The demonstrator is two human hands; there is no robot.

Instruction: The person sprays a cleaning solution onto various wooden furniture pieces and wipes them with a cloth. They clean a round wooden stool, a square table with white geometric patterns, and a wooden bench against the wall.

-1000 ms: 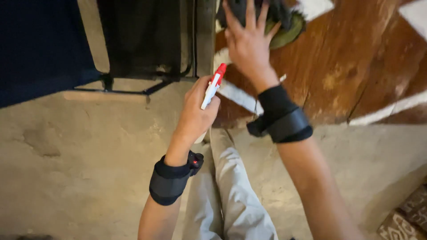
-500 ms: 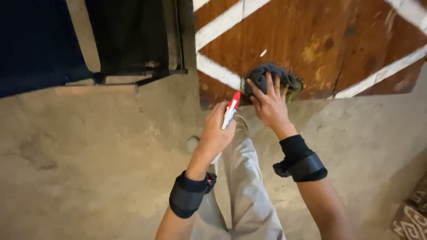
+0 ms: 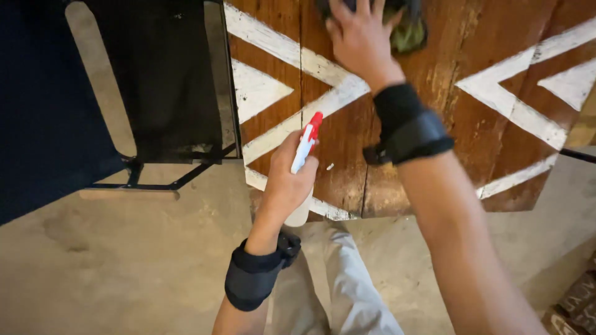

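My left hand (image 3: 287, 181) grips a white spray bottle with a red nozzle (image 3: 306, 146), held upright just in front of a brown wooden tabletop (image 3: 434, 68) painted with white angular stripes. My right hand (image 3: 359, 36) reaches across that top and presses flat on a dark green cloth (image 3: 406, 28) near the upper edge of view; the cloth is partly hidden under the fingers. Both wrists wear black straps. The bottle's lower body is hidden behind my left hand.
A dark chair with a black metal frame (image 3: 158, 180) stands to the left of the table on a beige concrete floor (image 3: 112, 267). My light grey trouser leg (image 3: 347, 285) shows below. A patterned rug corner (image 3: 580, 298) lies at lower right.
My right hand has slid the cloth farther up and across the wooden top. The view has moved closer over the table. My left hand still holds the bottle.
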